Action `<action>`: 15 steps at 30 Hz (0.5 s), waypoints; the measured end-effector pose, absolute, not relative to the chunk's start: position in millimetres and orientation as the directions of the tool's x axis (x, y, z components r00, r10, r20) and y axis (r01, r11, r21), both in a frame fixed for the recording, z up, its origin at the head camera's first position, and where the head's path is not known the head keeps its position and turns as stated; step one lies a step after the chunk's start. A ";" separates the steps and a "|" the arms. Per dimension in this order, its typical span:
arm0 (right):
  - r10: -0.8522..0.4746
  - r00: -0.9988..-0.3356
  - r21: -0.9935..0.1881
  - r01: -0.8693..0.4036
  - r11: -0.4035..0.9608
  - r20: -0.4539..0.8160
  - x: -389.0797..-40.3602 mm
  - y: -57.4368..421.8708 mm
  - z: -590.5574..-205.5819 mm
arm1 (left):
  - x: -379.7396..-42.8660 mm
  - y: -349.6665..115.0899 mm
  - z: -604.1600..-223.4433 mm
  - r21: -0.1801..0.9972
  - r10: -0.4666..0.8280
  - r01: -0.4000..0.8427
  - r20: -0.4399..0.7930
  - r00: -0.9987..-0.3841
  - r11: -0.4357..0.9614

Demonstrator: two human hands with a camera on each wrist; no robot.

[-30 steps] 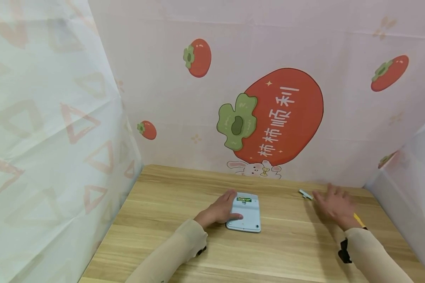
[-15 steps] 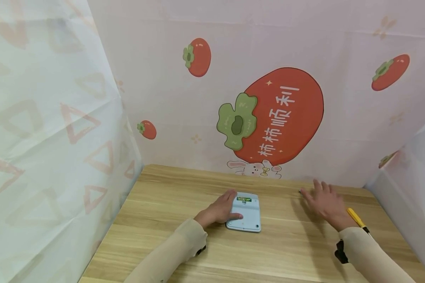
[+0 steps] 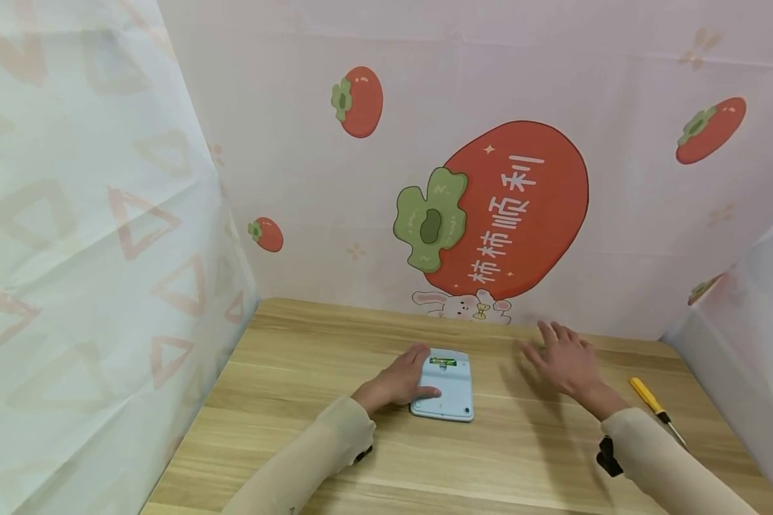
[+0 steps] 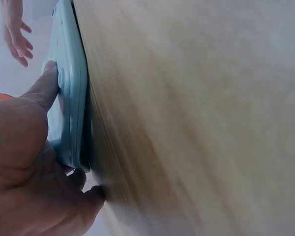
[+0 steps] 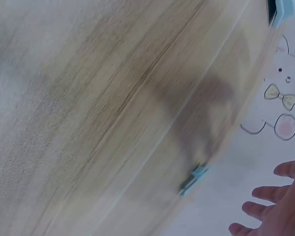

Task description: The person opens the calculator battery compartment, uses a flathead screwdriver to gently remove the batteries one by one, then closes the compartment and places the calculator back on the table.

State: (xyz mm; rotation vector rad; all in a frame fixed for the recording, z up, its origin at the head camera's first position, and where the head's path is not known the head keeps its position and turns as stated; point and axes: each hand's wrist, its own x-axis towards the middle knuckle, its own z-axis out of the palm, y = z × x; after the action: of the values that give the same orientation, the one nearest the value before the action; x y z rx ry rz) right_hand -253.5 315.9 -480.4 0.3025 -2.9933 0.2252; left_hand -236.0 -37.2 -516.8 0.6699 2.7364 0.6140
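Note:
A light-blue calculator lies back up on the wooden table, with a green battery showing in its uncovered compartment. My left hand grips the calculator's left side; the thumb lies across its back, and in the left wrist view the other fingers curl by its edge. My right hand is above the table to the right, fingers spread and holding nothing. The right wrist view shows a small light-blue battery cover lying on the wood near that hand; in the head view the hand mostly hides it.
A yellow-handled screwdriver lies right of my right forearm. The wooden tabletop meets a printed cloth backdrop at the back, and cloth walls stand on both sides.
My right hand has moved left, over the battery cover and past it, uncovering the screwdriver in the head view. The left hand and calculator have stayed in place.

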 end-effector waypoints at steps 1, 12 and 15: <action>-0.194 -0.971 -0.128 -0.212 0.969 0.138 -253.4 313.8 -480.3 | -236.3 -37.4 -517.0 0.454 0.491 0.384 -0.144 -0.859 0.804; -0.292 -0.946 -0.080 -0.305 0.949 0.143 -247.1 289.4 -478.4 | -236.2 -38.0 -516.9 0.452 0.495 0.386 -0.149 -0.856 0.804; -0.318 -0.935 -0.069 -0.331 0.941 0.156 -245.0 282.8 -479.1 | -236.0 -37.4 -516.9 0.450 0.494 0.386 -0.149 -0.856 0.805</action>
State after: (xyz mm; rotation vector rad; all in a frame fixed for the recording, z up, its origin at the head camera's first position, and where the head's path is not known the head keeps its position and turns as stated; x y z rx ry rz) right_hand -245.0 282.8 -479.1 0.4963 -2.9541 0.1421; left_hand -236.0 -37.4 -516.9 0.6796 2.7330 0.6000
